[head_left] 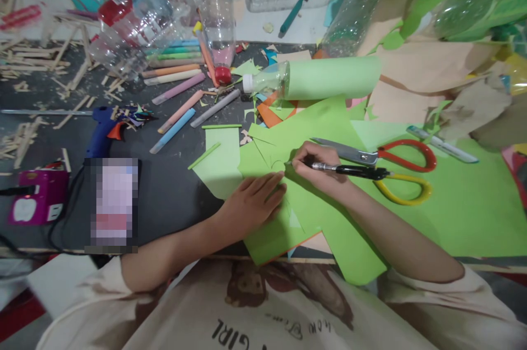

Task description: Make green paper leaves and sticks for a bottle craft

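Observation:
My right hand (315,166) is closed around a black pen (354,170), its tip touching bright green paper (304,125). A small curved line shows on the paper just left of the tip. Flat on the same sheet lies my left hand (257,196), fingers stretched out, a little left of and below the pen. Beyond my right hand rest scissors (366,158) with one red and one yellow handle, blades pointing left. A pale green paper piece (220,158) with rolled green strips lies to the left.
A bottle wrapped in pale green paper (333,78) lies behind the sheet. Several markers (177,86) are scattered left of it. A blue glue gun (101,130), a blurred-out phone (113,202) and a purple box (39,196) occupy the left. Clear bottles (216,15) crowd the back.

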